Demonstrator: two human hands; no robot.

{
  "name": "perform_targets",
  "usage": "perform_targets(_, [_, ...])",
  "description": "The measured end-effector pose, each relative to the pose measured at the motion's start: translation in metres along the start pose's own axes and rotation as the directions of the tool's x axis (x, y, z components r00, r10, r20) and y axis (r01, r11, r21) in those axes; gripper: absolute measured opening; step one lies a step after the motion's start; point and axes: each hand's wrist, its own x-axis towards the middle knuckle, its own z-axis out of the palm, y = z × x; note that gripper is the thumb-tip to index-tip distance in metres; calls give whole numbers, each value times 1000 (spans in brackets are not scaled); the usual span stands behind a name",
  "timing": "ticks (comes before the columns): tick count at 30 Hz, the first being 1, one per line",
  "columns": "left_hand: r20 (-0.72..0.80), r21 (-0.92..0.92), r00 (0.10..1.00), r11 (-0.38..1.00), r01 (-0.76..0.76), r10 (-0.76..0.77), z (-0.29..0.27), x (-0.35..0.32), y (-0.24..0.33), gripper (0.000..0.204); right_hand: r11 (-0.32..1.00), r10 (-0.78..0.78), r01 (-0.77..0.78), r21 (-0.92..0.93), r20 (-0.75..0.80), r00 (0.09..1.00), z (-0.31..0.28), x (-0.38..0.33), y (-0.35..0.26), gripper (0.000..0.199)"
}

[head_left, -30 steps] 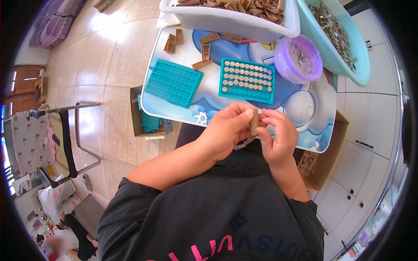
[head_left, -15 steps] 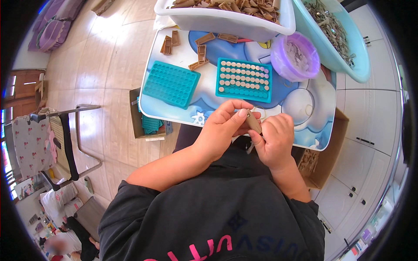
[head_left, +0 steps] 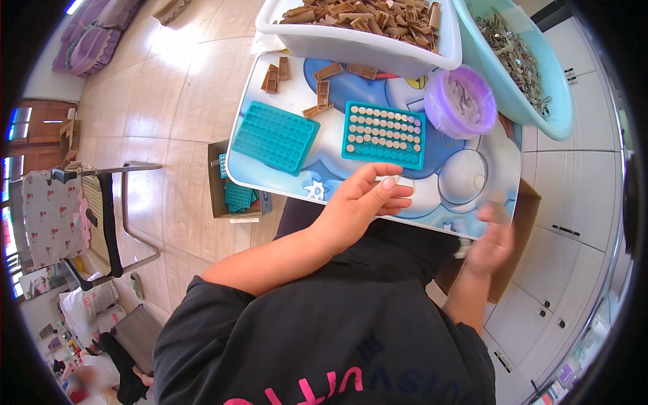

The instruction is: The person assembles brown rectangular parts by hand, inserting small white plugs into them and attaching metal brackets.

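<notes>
Head view: near the brown cardboard box, in the right hand, a small, blurred, brown plastic-looking piece seems pinched; probably light, stiff, best gripped by its sides. Whether the left hand's half-curled fingers are loaded cannot be told.

So the table's white and blue with a cartoony print, rounded corners. Left side has a teal tray, tilted a bit. Beside it there's a second teal tray with rows of pale round bits in it. Several loose brown pieces lie behind them, and a purple tub sits toward the right.
</notes>
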Motion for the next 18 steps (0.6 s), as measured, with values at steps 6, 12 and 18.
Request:
perform_targets(6, [-74, 75, 997, 997, -32, 37, -16, 2, -1, 26, 892, 317, -430, -138, -485, 815, -140, -9, 70, 31])
perform_targets(12, [-65, 105, 997, 994, -26, 33, -12, 7, 3, 24, 362, 616, -659, -659, -362, 700, -191, -58, 143, 39])
perform_targets(18, [-55, 97, 998, 995, -18, 23, -12, 8, 2, 23, 675, 360, -485, -556, -326, 874, -183, -14, 138, 29])
